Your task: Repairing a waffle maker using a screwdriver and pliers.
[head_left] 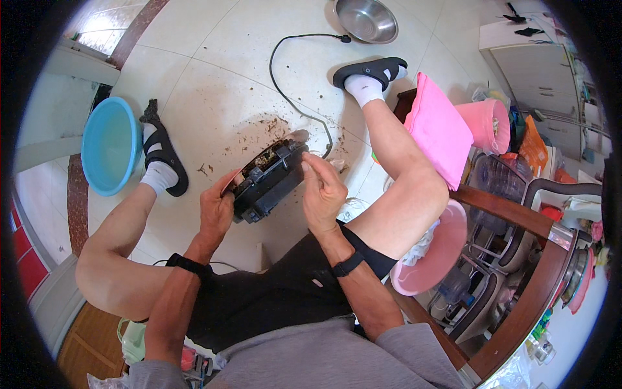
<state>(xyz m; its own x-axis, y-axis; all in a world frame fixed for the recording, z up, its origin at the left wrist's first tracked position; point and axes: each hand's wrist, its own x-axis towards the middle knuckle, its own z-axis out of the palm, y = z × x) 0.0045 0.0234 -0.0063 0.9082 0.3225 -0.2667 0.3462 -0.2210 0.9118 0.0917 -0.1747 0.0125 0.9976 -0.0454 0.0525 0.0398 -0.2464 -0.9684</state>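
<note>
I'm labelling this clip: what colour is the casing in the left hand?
The casing is mostly black, as the head view shows.

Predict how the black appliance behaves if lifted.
Probably stiff: the black appliance looks boxy and angular. May shed grit: brown crumbs lie on the floor beyond it. Might twist one-handed: it extends well past the left hand.

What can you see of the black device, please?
The black device looks plastic, with raised blocks on its near side and brownish debris at its upper edge. It tilts above the floor, right end higher in view. The left hand grips one end; the right hand is at the other, grip unclear.
</note>
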